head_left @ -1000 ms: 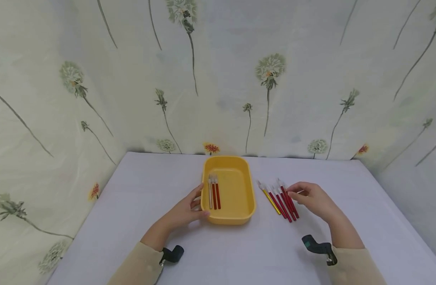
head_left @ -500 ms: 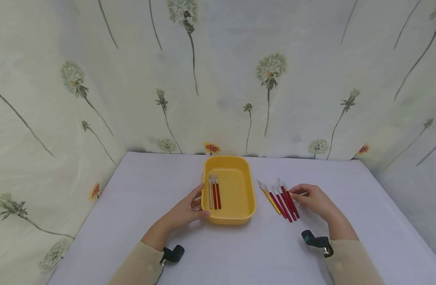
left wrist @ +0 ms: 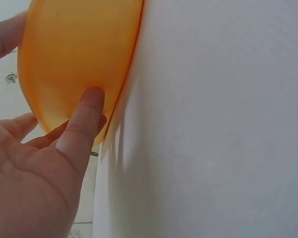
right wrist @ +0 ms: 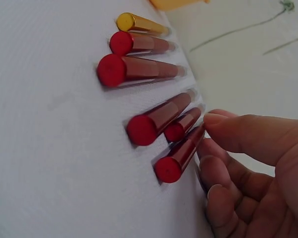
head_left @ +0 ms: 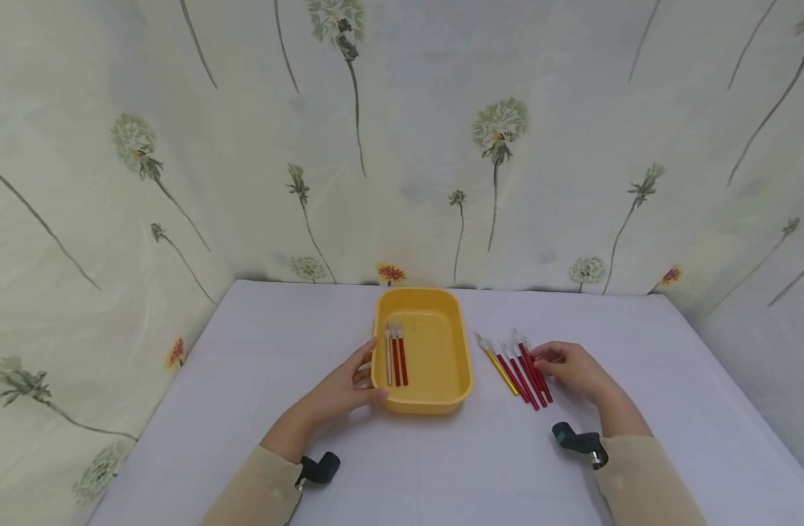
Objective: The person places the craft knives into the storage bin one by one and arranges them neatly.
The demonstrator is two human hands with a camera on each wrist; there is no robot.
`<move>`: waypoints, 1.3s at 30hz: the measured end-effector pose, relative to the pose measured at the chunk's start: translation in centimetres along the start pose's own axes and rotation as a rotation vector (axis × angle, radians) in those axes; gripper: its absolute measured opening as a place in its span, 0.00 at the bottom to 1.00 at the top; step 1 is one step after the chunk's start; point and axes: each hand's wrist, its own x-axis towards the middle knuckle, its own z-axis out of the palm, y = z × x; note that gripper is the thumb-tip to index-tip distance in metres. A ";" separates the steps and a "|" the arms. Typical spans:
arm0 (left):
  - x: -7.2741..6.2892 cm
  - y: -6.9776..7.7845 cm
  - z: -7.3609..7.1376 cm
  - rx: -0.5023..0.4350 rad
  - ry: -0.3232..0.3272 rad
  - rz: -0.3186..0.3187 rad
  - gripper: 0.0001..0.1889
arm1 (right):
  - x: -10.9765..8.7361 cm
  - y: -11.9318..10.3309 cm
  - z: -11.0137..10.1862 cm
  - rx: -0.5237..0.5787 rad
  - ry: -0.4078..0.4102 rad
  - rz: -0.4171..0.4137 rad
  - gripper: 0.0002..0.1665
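Note:
My left hand [head_left: 339, 386] holds the near left corner of a yellow plastic tray [head_left: 434, 394]. In the left wrist view its thumb [left wrist: 92, 101] lies against the tray's outer wall [left wrist: 82, 44], with other fingers around the side. My right hand [head_left: 575, 367] pinches the outermost of several slim red pens with clear tips, near its far end. That red pen [right wrist: 178, 156] lies slanted beside the other red pens [right wrist: 144, 126], and the fingertips partly hide its tip. At the group's left lies a gold pen [head_left: 502, 372].
Inside the tray, along its left side, lie two red pens [head_left: 399, 361] and a silver-white one [head_left: 388, 361]. A white cloth [head_left: 441, 467] covers the table. A flower-printed backdrop [head_left: 402, 146] rises behind the table and at the sides.
My right hand has shifted slightly beside the outermost red pen, and its forearm has swung a little to the left. The left hand and tray stay put.

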 end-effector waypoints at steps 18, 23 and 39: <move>0.2 -0.1 0.0 0.002 0.004 -0.006 0.54 | 0.4 -1.1 -0.4 -0.098 -0.043 0.083 0.18; 0.1 -0.2 0.1 0.000 0.000 -0.015 0.54 | 0.5 -0.8 -0.5 -0.103 -0.043 0.092 0.19; -0.1 0.1 0.1 -0.001 0.003 0.000 0.54 | -1.1 0.2 -1.2 0.082 0.016 0.080 0.28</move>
